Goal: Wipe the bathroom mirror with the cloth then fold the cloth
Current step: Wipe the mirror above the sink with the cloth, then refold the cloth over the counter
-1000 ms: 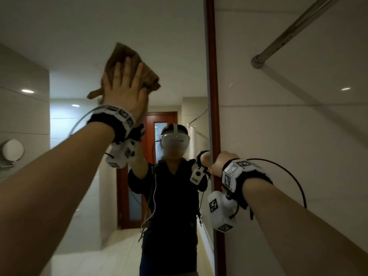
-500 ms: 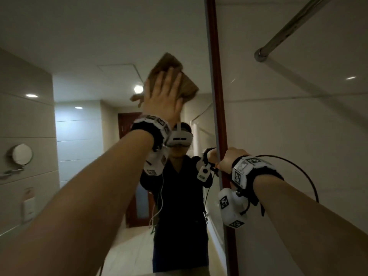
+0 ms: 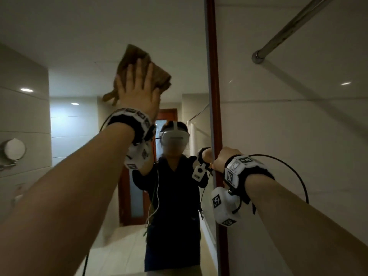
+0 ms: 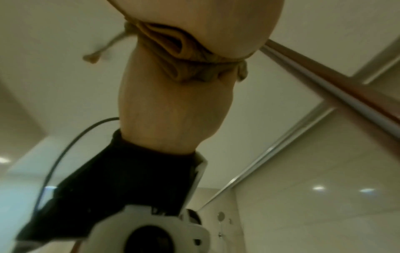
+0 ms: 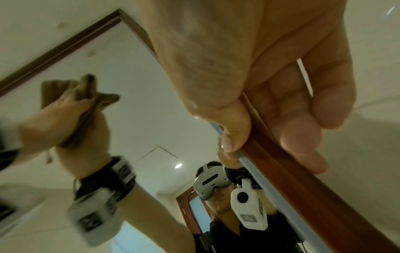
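A crumpled brown cloth (image 3: 161, 78) lies against the glass of the bathroom mirror (image 3: 79, 46), high up and left of its brown frame (image 3: 212, 76). My left hand (image 3: 139, 90) presses it flat with straight, spread fingers. The left wrist view shows the cloth (image 4: 179, 56) bunched under my palm (image 4: 216, 25). My right hand (image 3: 223, 158) grips the mirror's frame at chest height. In the right wrist view the thumb and fingers of that hand (image 5: 259, 85) curl round the frame (image 5: 303, 179), with the cloth (image 5: 65, 87) at the left.
A tiled wall (image 3: 298, 136) runs right of the frame, with a metal rod (image 3: 288, 26) fixed to it overhead. The glass reflects me, a red door and a round wall mirror (image 3: 13, 150) at the left.
My left hand slid the cloth right toward the frame, then back left a little. My right hand has kept its grip on the frame.
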